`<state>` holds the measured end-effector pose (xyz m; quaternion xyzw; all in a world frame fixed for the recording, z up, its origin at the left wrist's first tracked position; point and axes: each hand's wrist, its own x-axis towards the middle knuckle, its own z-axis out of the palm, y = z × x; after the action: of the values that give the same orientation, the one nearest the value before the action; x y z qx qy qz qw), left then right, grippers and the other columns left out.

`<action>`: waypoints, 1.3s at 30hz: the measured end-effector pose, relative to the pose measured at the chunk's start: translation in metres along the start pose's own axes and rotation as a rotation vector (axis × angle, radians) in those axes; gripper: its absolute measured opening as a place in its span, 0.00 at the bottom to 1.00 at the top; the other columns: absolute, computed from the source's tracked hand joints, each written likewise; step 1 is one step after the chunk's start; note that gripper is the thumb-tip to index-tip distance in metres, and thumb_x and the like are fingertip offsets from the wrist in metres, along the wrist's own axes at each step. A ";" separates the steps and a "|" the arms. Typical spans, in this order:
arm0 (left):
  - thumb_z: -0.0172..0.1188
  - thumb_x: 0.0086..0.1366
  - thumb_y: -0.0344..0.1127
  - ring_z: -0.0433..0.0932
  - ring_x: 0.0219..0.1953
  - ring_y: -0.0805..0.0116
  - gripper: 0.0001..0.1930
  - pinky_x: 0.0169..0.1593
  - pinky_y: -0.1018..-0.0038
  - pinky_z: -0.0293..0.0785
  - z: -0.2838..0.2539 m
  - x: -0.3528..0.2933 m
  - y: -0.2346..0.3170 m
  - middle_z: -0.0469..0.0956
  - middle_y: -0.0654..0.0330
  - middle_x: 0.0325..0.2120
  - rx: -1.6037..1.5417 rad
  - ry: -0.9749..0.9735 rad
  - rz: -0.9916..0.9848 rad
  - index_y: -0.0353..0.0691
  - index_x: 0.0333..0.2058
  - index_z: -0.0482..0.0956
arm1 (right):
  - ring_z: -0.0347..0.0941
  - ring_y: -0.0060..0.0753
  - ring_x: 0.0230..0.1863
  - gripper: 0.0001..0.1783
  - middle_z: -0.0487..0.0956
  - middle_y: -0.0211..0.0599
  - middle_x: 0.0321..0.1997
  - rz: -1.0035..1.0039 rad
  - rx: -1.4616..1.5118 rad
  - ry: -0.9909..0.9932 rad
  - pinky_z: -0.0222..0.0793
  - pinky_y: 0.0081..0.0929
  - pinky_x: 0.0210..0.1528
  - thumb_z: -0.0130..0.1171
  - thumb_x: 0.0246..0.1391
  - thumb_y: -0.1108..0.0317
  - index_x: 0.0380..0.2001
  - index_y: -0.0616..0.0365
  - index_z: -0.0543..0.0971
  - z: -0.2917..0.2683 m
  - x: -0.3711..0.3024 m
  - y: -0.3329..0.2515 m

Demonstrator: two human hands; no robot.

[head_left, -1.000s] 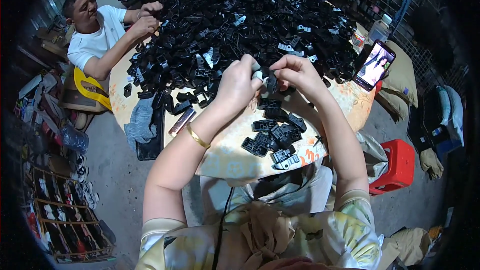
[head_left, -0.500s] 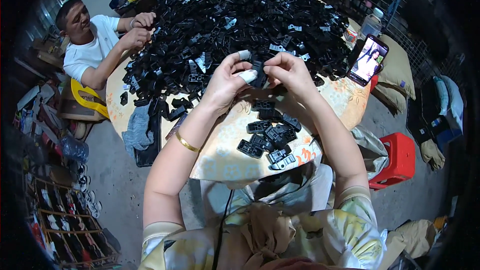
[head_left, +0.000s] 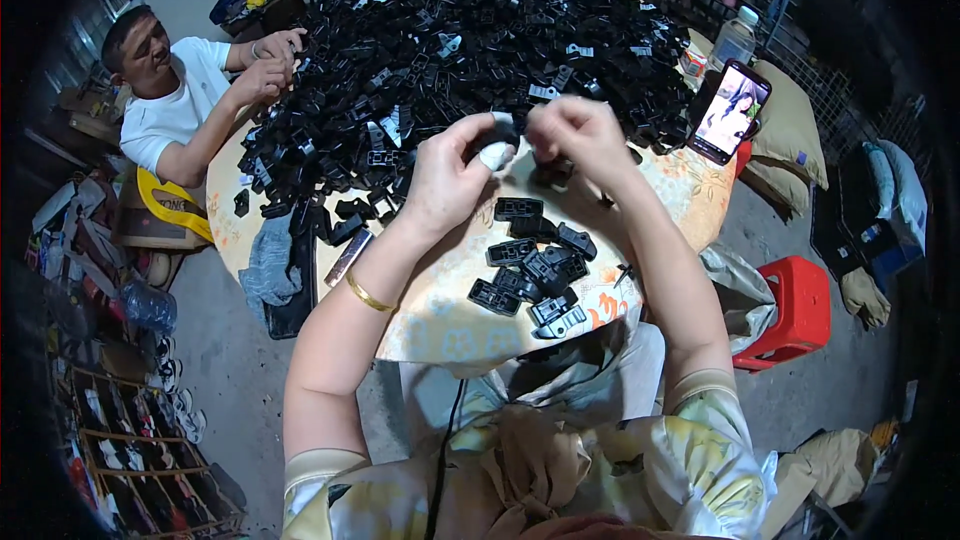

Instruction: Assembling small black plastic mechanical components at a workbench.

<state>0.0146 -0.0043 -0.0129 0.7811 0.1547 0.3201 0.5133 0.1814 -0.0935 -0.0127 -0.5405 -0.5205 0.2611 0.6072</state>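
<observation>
My left hand (head_left: 445,175), its thumb and a finger wrapped in white tape, is closed on a black plastic part (head_left: 512,128). That part is mostly hidden by the fingers and blends with the dark pile behind it. Close by on the right, my right hand (head_left: 588,143) has its fingers curled and smeared by motion; what it holds, if anything, does not show. Below both hands, several black plastic parts (head_left: 540,265) lie in a small group on the patterned tablecloth (head_left: 440,325). A large heap of similar black parts (head_left: 450,60) covers the far side of the table.
A lit phone (head_left: 732,112) stands at the right, beside a clear bottle (head_left: 737,40). A grey cloth (head_left: 268,265) hangs at the table's left edge. Across to the left, a co-worker (head_left: 175,100) handles parts. A red stool (head_left: 795,312) stands at the right.
My right hand has moved slightly up and away from the left, and its fingers have blurred. My left hand keeps about the same place.
</observation>
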 end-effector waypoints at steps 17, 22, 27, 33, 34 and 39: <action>0.52 0.62 0.43 0.74 0.36 0.59 0.15 0.43 0.68 0.69 0.004 -0.002 -0.012 0.75 0.52 0.32 0.303 -0.611 0.017 0.35 0.37 0.76 | 0.72 0.42 0.33 0.19 0.74 0.44 0.31 -0.198 -0.899 -0.074 0.69 0.31 0.37 0.64 0.41 0.67 0.40 0.58 0.77 -0.011 -0.007 0.019; 0.61 0.52 0.33 0.74 0.32 0.50 0.11 0.37 0.63 0.70 0.016 -0.005 -0.015 0.73 0.48 0.30 0.546 -0.040 0.039 0.35 0.34 0.76 | 0.74 0.40 0.32 0.15 0.76 0.44 0.31 -0.218 -0.747 -0.125 0.70 0.30 0.36 0.60 0.44 0.72 0.39 0.61 0.78 0.002 0.000 0.020; 0.60 0.50 0.30 0.74 0.35 0.50 0.14 0.41 0.63 0.71 0.020 0.004 -0.031 0.75 0.48 0.32 0.730 0.032 0.215 0.34 0.38 0.74 | 0.75 0.43 0.36 0.12 0.78 0.42 0.34 -0.335 -0.900 0.120 0.71 0.33 0.40 0.57 0.45 0.75 0.37 0.58 0.79 -0.008 0.028 0.028; 0.53 0.49 0.23 0.74 0.39 0.50 0.15 0.46 0.62 0.69 0.021 0.001 -0.028 0.77 0.47 0.33 0.803 -0.053 0.225 0.35 0.39 0.75 | 0.72 0.42 0.38 0.13 0.76 0.35 0.34 -0.444 -1.248 -0.037 0.70 0.35 0.39 0.58 0.43 0.71 0.37 0.51 0.79 -0.003 0.058 0.039; 0.53 0.49 0.23 0.74 0.39 0.50 0.15 0.46 0.62 0.69 0.019 0.000 -0.029 0.77 0.47 0.33 0.799 -0.057 0.233 0.35 0.39 0.75 | 0.71 0.42 0.38 0.13 0.76 0.35 0.34 -0.376 -1.277 -0.079 0.70 0.35 0.39 0.58 0.43 0.71 0.36 0.51 0.79 0.000 0.062 0.038; 0.52 0.57 0.24 0.77 0.34 0.60 0.13 0.40 0.68 0.74 0.014 0.002 -0.030 0.77 0.50 0.33 0.505 0.124 0.159 0.32 0.43 0.73 | 0.76 0.39 0.32 0.11 0.80 0.36 0.33 -0.525 -0.981 0.128 0.72 0.29 0.36 0.58 0.47 0.71 0.37 0.56 0.79 -0.007 0.058 0.032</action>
<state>0.0281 -0.0004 -0.0428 0.8728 0.1990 0.3582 0.2652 0.2140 -0.0363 -0.0210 -0.6265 -0.6603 -0.2050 0.3597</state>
